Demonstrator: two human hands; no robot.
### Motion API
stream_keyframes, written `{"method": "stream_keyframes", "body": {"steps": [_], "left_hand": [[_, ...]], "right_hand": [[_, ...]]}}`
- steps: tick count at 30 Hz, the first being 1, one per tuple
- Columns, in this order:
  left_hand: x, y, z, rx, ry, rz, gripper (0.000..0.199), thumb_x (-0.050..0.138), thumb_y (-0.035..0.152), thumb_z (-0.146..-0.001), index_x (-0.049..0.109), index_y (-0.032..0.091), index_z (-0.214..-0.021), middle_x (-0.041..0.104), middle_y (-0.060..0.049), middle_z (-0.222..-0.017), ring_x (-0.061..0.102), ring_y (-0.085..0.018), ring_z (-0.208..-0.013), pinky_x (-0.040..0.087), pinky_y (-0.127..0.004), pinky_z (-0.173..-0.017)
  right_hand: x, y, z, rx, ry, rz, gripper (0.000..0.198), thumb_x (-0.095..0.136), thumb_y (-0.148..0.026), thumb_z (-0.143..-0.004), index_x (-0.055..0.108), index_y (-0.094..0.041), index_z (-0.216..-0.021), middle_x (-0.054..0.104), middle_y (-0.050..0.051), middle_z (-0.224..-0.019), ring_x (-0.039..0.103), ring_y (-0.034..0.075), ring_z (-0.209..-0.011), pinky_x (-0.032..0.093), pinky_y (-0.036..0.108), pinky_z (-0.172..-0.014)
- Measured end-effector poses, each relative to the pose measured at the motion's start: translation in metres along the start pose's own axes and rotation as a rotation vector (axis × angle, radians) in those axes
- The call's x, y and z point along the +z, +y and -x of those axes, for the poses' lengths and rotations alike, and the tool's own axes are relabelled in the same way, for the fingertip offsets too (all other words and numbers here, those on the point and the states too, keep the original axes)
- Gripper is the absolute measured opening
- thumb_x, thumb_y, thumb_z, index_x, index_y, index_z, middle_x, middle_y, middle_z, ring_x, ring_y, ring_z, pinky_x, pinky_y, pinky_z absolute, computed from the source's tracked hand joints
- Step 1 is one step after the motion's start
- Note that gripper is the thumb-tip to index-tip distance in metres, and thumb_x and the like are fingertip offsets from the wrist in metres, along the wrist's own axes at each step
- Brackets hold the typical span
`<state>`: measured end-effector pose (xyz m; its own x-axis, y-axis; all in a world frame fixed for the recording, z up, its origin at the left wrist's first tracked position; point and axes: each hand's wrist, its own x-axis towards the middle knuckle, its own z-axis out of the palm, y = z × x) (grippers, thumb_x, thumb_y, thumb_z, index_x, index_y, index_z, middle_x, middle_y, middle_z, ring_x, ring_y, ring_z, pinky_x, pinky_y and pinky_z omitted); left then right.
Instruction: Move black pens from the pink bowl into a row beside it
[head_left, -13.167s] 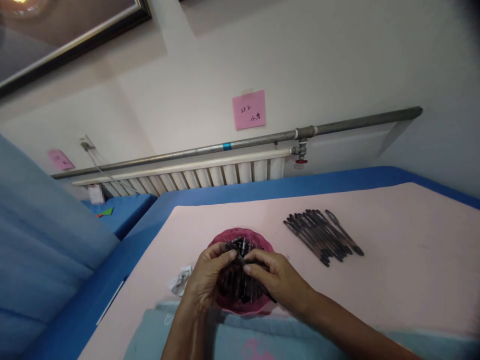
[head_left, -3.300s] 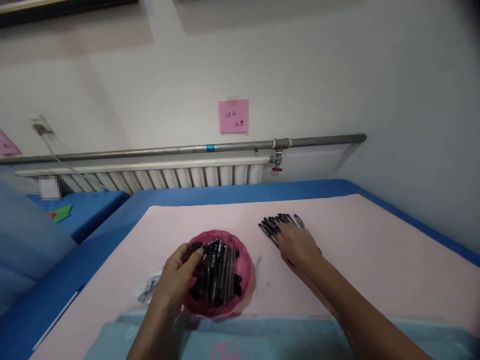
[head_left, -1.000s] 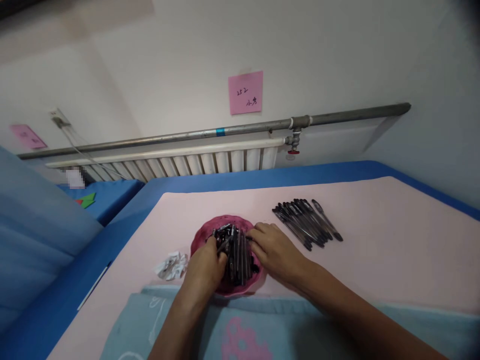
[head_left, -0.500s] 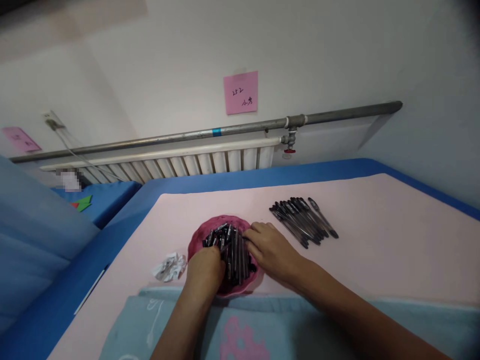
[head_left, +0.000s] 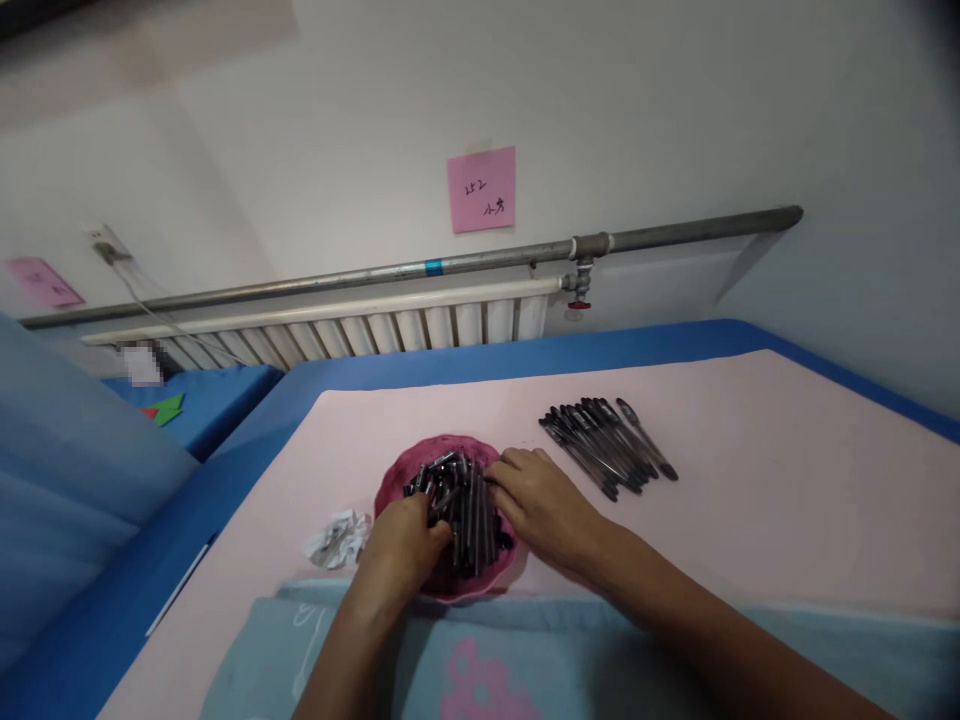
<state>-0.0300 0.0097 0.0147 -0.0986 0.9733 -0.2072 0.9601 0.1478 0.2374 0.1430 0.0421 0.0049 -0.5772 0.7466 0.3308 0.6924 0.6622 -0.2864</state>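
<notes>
A round dark-pink basket holds a jumble of black-capped pens with clear barrels, several lying side by side toward the right. My left hand reaches over its left front rim. Thumb and forefinger close round a dark pen among the others; the fingertips are partly hidden. On the right rim rests my right hand, its fingers curled inward against the pens. What those fingertips grip is hidden. Right of the basket, a row of similar pens lies on the pink tabletop, one slightly apart.
Crumpled white paper lies left of the basket. A light-blue cloth covers the front edge. Behind the table run a white radiator and a metal pipe. A blue curtain hangs at left.
My left hand has shifted slightly left and turned, so its thumb now shows apart from the forefinger. The right hand and the row of pens stay in place.
</notes>
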Motion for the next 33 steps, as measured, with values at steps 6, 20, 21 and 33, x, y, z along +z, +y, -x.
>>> {"method": "stream_keyframes", "body": {"steps": [6, 20, 21, 33], "left_hand": [[-0.01, -0.012, 0.004, 0.017, 0.053, 0.411, 0.013, 0.044, 0.024, -0.068, 0.053, 0.016, -0.065, 0.055, 0.0, -0.058, 0.049, -0.012, -0.055, 0.033, -0.023, -0.05], [-0.008, 0.011, 0.019, 0.168, -0.17, 1.293, 0.021, 0.056, 0.034, -0.071, 0.055, 0.015, -0.079, 0.056, 0.001, -0.065, 0.051, -0.011, -0.061, 0.039, -0.02, -0.055], [-0.01, 0.012, 0.02, 0.153, -0.163, 1.34, 0.024, 0.056, 0.037, -0.072, 0.055, 0.015, -0.081, 0.054, 0.001, -0.063, 0.05, -0.01, -0.059, 0.038, -0.019, -0.053], [-0.003, 0.009, 0.02, 0.122, -0.2, 1.58, 0.019, 0.055, 0.034, -0.076, 0.053, 0.018, -0.085, 0.039, 0.007, -0.055, 0.032, -0.002, -0.044, 0.025, -0.014, -0.041]], "right_hand": [[-0.001, -0.014, 0.001, 0.102, -0.01, -0.221, 0.019, 0.042, -0.014, -0.08, 0.059, -0.018, -0.087, 0.06, 0.004, -0.084, 0.054, 0.015, -0.077, 0.04, 0.026, -0.068], [-0.006, -0.033, -0.006, 0.581, 0.036, -1.376, 0.008, 0.054, -0.023, -0.071, 0.057, -0.016, -0.074, 0.045, -0.006, -0.051, 0.038, 0.005, -0.04, 0.029, 0.017, -0.038], [-0.008, -0.031, -0.007, 0.591, 0.068, -1.397, 0.008, 0.054, -0.024, -0.071, 0.056, -0.016, -0.073, 0.046, -0.006, -0.051, 0.039, 0.006, -0.041, 0.03, 0.017, -0.038], [-0.026, -0.013, -0.011, 0.492, 0.499, -1.539, 0.01, 0.057, -0.025, -0.072, 0.052, -0.017, -0.069, 0.058, -0.003, -0.057, 0.054, 0.011, -0.05, 0.04, 0.021, -0.044]]}}
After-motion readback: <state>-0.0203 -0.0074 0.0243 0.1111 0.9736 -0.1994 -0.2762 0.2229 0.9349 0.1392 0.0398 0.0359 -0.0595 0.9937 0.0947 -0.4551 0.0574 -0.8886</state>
